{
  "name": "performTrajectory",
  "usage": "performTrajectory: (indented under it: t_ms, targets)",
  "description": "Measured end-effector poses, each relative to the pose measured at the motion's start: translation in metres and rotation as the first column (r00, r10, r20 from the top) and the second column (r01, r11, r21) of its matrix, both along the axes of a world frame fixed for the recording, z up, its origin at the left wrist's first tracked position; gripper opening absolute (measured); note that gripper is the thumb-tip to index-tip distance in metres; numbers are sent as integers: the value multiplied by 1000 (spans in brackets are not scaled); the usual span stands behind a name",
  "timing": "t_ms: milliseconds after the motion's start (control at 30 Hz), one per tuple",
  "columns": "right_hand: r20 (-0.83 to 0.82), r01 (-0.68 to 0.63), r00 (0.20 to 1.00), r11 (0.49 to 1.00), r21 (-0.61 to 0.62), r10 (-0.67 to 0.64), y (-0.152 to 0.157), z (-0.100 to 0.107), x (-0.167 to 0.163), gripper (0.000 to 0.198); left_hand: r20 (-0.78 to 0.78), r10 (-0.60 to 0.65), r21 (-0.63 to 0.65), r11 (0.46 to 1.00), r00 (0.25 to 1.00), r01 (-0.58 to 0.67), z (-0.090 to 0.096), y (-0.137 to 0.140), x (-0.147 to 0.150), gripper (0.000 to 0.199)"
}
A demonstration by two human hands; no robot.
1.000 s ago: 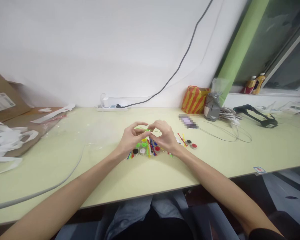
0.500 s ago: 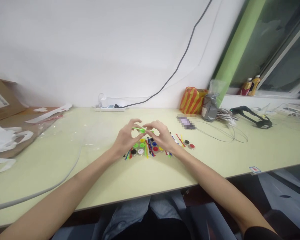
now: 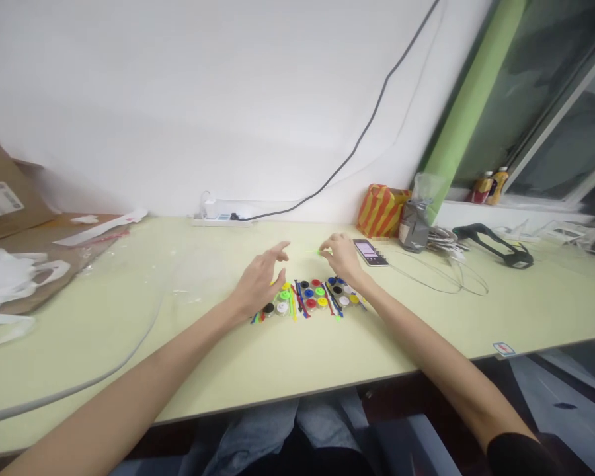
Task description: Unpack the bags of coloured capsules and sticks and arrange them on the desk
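My right hand pinches a thin bright green piece between thumb and fingertips, above the far side of the small parts on the table. The piece is too small to make out its kind. My left hand is raised with fingers apart and nothing in it, over the left end of the parts. Below both hands lie round pieces with coloured tops, among them a red one, a white one and a black one. Thin coloured sticks lie between the groups. My left hand hides some parts.
A phone lies beyond my right hand, near a striped bag and a grey pouch. A power strip sits against the wall. Cardboard and white strips are at left, a black headset-like frame at right.
My hands have moved apart. My right hand has gone right with the green piece, and my left hand has let go of it. The view has shifted slightly.
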State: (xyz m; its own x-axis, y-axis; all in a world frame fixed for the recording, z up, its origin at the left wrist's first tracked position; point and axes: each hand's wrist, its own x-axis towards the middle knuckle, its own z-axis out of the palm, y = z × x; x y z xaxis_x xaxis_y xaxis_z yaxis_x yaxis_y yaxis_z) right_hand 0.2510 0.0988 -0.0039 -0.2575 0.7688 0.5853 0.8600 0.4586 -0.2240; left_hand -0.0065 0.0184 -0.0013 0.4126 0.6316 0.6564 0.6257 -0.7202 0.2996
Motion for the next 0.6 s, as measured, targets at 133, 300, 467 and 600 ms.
performTrajectory:
  t_ms: [133, 300, 467, 600]
  targets:
    - [152, 56, 988, 986, -159, -32, 25, -3, 7, 14, -49, -58, 12, 998, 997, 59, -4, 0, 2, 53]
    - [144, 25, 990, 976, -216, 7, 45, -8, -12, 17, -106, -93, 11, 995, 990, 95, -2, 3, 1, 46]
    - [170, -30, 983, 972, -233, 71, 45, -12, -29, 17, -221, -128, 31, 990, 967, 138, -2, 5, 0, 28]
    - [146, -42, 986, 975, -218, 75, 37, 4, 1, 20, -232, -168, 6, 985, 958, 174, -2, 6, 1, 27]
